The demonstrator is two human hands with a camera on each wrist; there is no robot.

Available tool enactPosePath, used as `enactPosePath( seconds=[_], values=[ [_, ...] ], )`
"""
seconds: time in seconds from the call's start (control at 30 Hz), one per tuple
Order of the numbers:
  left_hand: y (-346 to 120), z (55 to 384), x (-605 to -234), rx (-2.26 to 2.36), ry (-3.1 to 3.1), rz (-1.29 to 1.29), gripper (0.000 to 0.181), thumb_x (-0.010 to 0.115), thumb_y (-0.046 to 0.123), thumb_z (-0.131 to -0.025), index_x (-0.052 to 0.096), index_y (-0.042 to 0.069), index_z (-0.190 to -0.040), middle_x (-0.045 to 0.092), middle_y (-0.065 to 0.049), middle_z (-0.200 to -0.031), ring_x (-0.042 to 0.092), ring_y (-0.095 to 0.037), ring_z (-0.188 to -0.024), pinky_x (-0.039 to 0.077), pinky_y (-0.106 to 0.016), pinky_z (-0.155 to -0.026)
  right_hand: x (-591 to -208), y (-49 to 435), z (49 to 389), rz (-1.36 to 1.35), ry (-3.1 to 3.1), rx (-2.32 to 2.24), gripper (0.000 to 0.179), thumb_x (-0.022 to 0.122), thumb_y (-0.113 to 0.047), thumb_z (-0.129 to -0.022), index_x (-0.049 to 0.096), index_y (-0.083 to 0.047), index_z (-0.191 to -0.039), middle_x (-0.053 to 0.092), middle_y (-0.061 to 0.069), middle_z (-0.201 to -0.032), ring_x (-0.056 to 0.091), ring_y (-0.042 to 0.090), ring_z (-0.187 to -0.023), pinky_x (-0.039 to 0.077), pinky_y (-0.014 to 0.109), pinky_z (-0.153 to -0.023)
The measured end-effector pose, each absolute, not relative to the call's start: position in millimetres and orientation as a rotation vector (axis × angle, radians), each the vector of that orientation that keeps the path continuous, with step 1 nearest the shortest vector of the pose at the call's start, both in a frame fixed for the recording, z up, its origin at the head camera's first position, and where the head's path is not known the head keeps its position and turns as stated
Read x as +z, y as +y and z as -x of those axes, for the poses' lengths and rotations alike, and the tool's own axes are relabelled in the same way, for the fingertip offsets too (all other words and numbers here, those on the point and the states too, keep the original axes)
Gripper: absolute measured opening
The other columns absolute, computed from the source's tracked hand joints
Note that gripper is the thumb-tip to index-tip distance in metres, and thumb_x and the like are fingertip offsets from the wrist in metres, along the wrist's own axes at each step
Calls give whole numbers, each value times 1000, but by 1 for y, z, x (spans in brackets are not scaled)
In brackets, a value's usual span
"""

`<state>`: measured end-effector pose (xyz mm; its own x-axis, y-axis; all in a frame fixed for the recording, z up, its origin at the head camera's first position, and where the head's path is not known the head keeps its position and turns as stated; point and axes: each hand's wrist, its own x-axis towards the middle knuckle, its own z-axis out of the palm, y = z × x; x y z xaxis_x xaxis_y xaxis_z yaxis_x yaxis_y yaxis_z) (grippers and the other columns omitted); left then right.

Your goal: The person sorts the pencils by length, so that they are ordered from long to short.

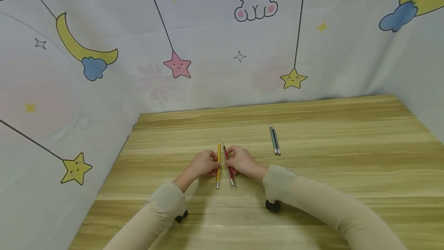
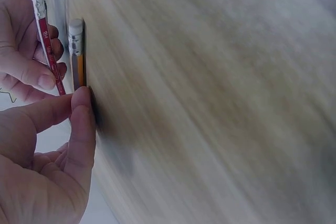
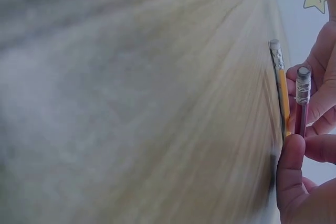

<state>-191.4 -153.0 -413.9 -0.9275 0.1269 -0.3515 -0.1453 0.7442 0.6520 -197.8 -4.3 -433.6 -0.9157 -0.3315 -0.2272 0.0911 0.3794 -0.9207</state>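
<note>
In the head view, my left hand (image 1: 204,163) pinches a yellow pencil (image 1: 219,150) between thumb and fingers. Its white eraser end points toward me, and the pencil lies on or very close to the wooden table. Just to the right, my right hand (image 1: 241,162) pinches a red pencil (image 1: 231,177), eraser end also nearest me. Seen from the right wrist, the red pencil (image 3: 301,100) looks slightly raised off the tabletop, beside the yellow pencil (image 3: 282,90). A narrow gap separates the two pencils, and their far tips lean toward each other.
Two dark pencils, one greenish (image 1: 272,139) and one blackish (image 1: 276,142), lie side by side on the table (image 1: 347,146), right of and beyond my right hand. A white cloth (image 1: 215,92) printed with stars, moons and a bear hangs behind and beside the table.
</note>
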Motion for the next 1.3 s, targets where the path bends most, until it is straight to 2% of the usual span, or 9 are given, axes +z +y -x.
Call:
enactPosePath(
  seconds=[0.37, 0.73, 1.3],
  values=[
    [-153, 191, -413, 1012, 2562, 26, 18, 61, 8, -81, 54, -1, -94, 62, -6, -65, 57, -8, -49, 50, -22, -48, -433, -11, 203, 185, 2350, -1438, 32, 59, 3, -75, 49, 1, -105, 52, 3, -49, 45, 8, -36, 40, 18, -36],
    [-153, 191, -412, 999, 2570, 25, 18, 62, 9, -80, 54, -1, -94, 62, -6, -66, 58, -9, -50, 49, -22, -48, -431, -14, 205, 202, 2469, -1303, 31, 61, 3, -74, 51, 0, -103, 55, 5, -52, 48, 10, -35, 42, 20, -36],
    [-153, 192, -411, 980, 2565, 13, 21, 63, 12, -81, 54, -1, -95, 62, -7, -68, 59, -10, -53, 49, -22, -49, -431, -14, 198, 166, 2325, -1411, 46, 63, -4, -78, 43, 6, -119, 59, 9, -51, 52, 10, -36, 44, 23, -35]
  ],
)
